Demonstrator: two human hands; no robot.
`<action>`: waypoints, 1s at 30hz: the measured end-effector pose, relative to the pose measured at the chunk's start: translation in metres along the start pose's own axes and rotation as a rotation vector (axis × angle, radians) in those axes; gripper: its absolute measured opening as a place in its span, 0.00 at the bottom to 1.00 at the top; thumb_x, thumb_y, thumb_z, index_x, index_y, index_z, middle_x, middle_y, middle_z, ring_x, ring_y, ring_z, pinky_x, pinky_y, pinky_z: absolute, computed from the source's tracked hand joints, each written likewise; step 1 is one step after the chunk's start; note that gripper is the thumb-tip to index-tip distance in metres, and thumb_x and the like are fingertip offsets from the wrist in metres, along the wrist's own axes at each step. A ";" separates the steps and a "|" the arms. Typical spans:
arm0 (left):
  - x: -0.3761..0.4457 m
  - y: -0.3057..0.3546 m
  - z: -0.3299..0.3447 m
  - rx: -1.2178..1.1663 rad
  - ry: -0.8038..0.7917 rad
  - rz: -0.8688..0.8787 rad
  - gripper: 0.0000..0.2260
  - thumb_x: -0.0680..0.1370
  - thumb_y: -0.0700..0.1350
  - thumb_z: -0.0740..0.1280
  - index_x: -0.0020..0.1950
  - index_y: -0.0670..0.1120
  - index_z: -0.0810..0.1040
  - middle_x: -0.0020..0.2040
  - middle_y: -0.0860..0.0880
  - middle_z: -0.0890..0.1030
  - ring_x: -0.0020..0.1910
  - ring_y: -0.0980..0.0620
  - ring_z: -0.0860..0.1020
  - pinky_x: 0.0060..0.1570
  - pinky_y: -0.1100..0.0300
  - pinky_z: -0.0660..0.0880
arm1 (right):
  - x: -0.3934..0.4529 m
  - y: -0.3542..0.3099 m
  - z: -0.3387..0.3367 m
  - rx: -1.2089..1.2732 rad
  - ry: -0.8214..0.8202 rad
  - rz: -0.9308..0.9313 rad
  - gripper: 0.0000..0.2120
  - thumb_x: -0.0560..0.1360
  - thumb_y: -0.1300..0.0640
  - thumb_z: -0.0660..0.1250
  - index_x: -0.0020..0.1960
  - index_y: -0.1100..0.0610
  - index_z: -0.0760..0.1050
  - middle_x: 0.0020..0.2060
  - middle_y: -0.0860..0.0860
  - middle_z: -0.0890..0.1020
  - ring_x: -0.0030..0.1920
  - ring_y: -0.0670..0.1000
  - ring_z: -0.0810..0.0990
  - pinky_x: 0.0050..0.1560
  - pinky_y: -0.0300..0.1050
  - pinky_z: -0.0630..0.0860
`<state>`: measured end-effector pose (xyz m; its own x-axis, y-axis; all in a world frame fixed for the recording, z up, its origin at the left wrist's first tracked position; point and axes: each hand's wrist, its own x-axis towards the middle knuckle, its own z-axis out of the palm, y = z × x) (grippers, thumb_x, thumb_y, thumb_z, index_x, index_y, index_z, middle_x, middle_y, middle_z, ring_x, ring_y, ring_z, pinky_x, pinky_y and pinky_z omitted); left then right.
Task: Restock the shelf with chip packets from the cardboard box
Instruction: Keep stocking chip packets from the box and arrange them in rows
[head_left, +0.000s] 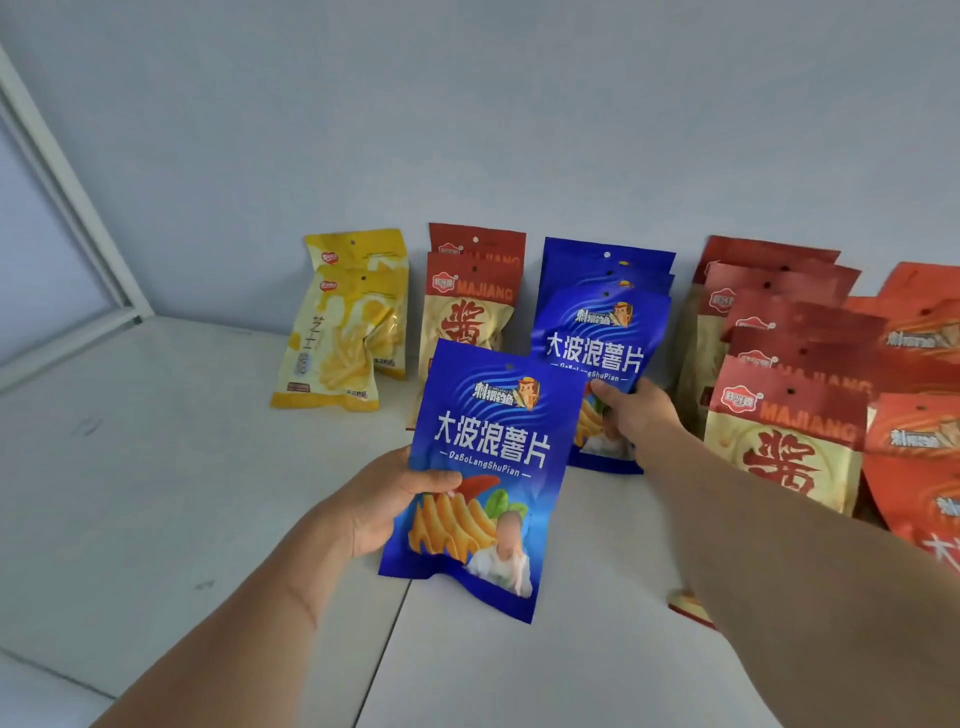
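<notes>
1. Nearest, at about 6 o'clock in the view, the left hand grips a blue packet by its left edge, thumb across the front and the other fingers hidden behind it; the packet is held upright above the white shelf
2. At about 3 o'clock from that packet, the right hand has its fingers curled round the lower part of the front packet of the blue row, which stands on the shelf
3. To do this step well, I judge the right hand should steady that front packet upright while the left sets its packet down just in front, label facing out and bottom edge flat on the shelf, so the row does not topple
4. Farther back at 11 o'clock stand the yellow packets and, beside them, a short row of red packets
5. At 2 o'clock a longer red row and orange packets crowd close; keep the right forearm clear of them
6. The cardboard box is not in view
</notes>
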<state>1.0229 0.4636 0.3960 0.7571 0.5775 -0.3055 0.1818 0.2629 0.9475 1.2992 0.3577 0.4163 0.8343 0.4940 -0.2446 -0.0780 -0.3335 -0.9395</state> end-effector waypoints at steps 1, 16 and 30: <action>0.005 0.001 0.001 -0.008 -0.001 0.001 0.24 0.67 0.44 0.76 0.62 0.44 0.80 0.58 0.41 0.85 0.59 0.41 0.83 0.62 0.44 0.77 | 0.003 0.000 0.002 -0.005 0.010 -0.003 0.20 0.76 0.46 0.72 0.62 0.53 0.71 0.53 0.50 0.81 0.46 0.49 0.82 0.38 0.44 0.76; 0.054 0.016 0.029 -0.058 0.062 0.108 0.14 0.76 0.41 0.73 0.61 0.46 0.79 0.52 0.46 0.87 0.53 0.46 0.85 0.49 0.53 0.81 | -0.010 -0.005 0.003 -0.083 0.257 -0.070 0.27 0.80 0.40 0.65 0.72 0.56 0.67 0.63 0.52 0.79 0.57 0.54 0.80 0.49 0.48 0.77; 0.105 0.021 0.084 0.067 0.062 0.188 0.10 0.73 0.42 0.76 0.53 0.49 0.81 0.48 0.46 0.87 0.46 0.43 0.85 0.51 0.44 0.82 | -0.105 0.062 0.009 -0.461 0.325 -0.183 0.29 0.82 0.38 0.55 0.76 0.54 0.61 0.72 0.55 0.68 0.70 0.59 0.68 0.67 0.56 0.68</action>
<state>1.1589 0.4654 0.3912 0.7420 0.6585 -0.1256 0.0837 0.0949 0.9920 1.2018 0.2918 0.3817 0.9417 0.3298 0.0659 0.2675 -0.6159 -0.7410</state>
